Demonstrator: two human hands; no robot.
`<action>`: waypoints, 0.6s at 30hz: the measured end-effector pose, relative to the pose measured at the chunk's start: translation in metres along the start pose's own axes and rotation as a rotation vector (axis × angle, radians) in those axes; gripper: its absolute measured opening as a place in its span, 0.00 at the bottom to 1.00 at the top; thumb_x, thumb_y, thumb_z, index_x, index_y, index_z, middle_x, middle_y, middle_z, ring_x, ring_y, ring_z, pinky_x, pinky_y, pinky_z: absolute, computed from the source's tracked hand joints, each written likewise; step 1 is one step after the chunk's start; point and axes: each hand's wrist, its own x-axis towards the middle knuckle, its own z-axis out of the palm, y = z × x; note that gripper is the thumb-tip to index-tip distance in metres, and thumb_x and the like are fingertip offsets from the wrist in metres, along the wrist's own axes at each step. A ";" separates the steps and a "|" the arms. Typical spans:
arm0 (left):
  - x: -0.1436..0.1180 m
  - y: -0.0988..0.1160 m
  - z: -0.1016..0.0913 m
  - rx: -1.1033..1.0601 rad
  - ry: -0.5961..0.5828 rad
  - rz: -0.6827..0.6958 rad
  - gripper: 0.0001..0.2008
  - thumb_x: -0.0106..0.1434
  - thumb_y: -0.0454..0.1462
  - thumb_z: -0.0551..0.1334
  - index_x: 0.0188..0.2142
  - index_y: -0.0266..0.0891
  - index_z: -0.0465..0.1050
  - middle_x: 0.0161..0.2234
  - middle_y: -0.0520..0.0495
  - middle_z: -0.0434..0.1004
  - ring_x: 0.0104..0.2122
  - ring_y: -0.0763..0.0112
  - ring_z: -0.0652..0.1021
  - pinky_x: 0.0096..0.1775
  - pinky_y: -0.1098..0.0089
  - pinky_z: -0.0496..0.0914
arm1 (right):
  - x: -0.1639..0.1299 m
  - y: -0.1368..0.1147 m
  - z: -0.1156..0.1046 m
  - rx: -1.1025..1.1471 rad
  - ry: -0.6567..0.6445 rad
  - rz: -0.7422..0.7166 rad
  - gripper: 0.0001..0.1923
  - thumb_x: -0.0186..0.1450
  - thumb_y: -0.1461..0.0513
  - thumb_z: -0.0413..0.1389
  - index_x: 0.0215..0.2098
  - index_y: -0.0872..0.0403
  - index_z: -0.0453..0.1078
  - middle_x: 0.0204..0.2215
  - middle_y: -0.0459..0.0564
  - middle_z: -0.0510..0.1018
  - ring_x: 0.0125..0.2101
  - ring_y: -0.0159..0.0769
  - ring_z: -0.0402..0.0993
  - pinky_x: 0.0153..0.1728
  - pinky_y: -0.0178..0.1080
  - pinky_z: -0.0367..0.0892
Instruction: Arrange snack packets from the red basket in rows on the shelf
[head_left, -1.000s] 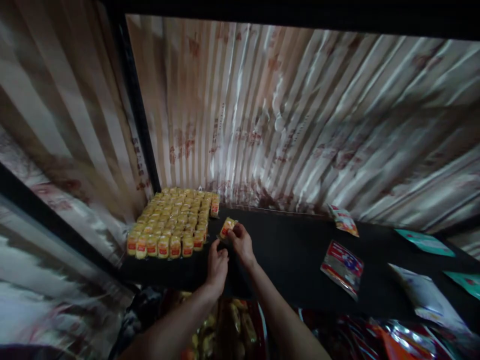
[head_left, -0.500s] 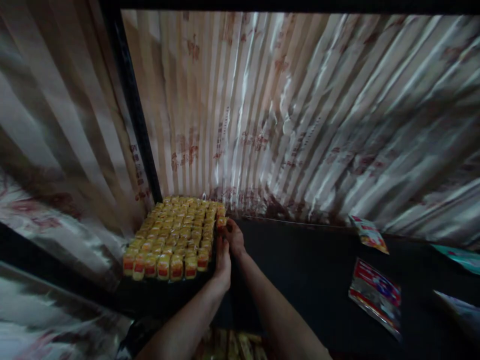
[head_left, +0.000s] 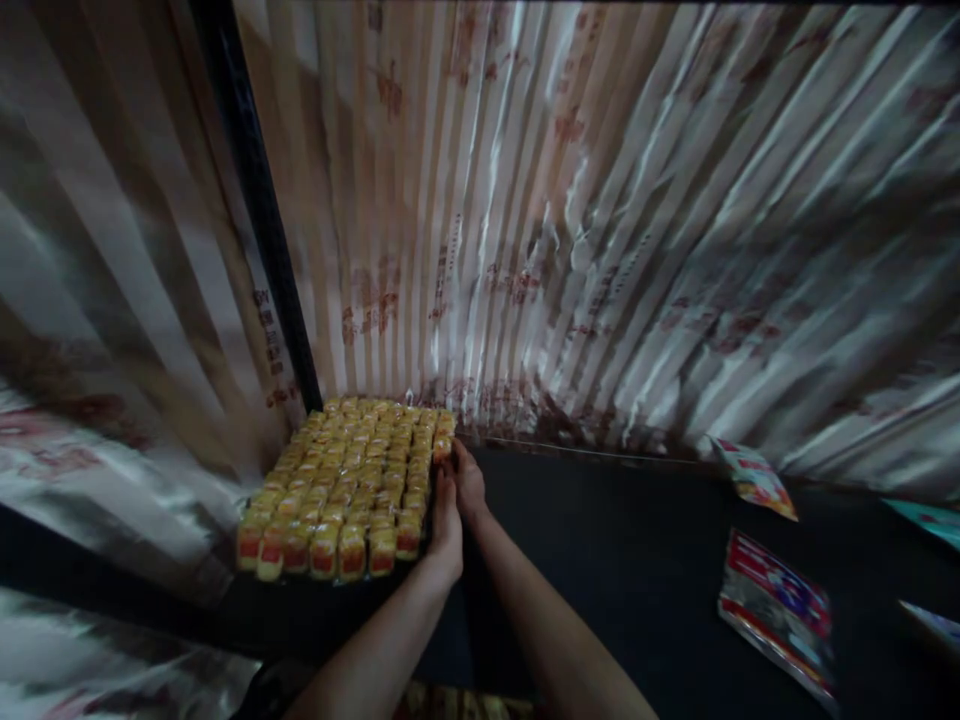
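A second ago we held a single yellow packet in the air to the right of the block of yellow packets (head_left: 345, 480); now that packet (head_left: 442, 447) stands in line at the block's right edge, near its far corner, so we judge the placing step as all but finished and the new column begun. Our right hand (head_left: 469, 482) lies just right of the block, its fingertips closed lightly on the newly set packet, pressing it against its neighbours. Our left hand (head_left: 446, 525) rests flat along the block's right side, nearer to us than the right hand, fingers straight and loose, holding nothing; it seems to steady the row from the side. Both forearms reach forward from the bottom of the view, close together and almost parallel. The block itself sits on the dark shelf (head_left: 600, 560), tight in the corner where the black post (head_left: 259, 220) meets the corrugated wall (head_left: 570, 220). Well to the right of the block a red-and-silver pouch (head_left: 776, 610) and a smaller printed pouch (head_left: 754, 480) lie flat on the shelf.
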 end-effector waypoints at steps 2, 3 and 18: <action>0.003 0.000 0.001 -0.024 0.042 0.014 0.24 0.66 0.41 0.51 0.61 0.45 0.55 0.65 0.53 0.50 0.63 0.72 0.53 0.62 0.70 0.51 | 0.000 0.002 0.003 0.022 0.044 -0.013 0.23 0.58 0.61 0.51 0.52 0.54 0.64 0.45 0.51 0.76 0.44 0.38 0.72 0.48 0.41 0.66; 0.005 -0.001 0.001 -0.033 0.061 0.022 0.24 0.66 0.41 0.50 0.61 0.46 0.54 0.64 0.54 0.50 0.63 0.72 0.53 0.62 0.71 0.51 | 0.000 0.002 0.005 0.040 0.065 -0.014 0.23 0.57 0.61 0.51 0.51 0.54 0.64 0.44 0.51 0.76 0.43 0.38 0.73 0.47 0.41 0.67; 0.014 -0.015 0.008 -0.099 0.074 0.058 0.24 0.66 0.38 0.50 0.62 0.38 0.55 0.63 0.50 0.53 0.62 0.72 0.57 0.61 0.73 0.52 | 0.008 0.007 0.003 0.012 0.071 0.060 0.20 0.59 0.56 0.52 0.48 0.54 0.69 0.42 0.51 0.78 0.41 0.39 0.74 0.45 0.41 0.67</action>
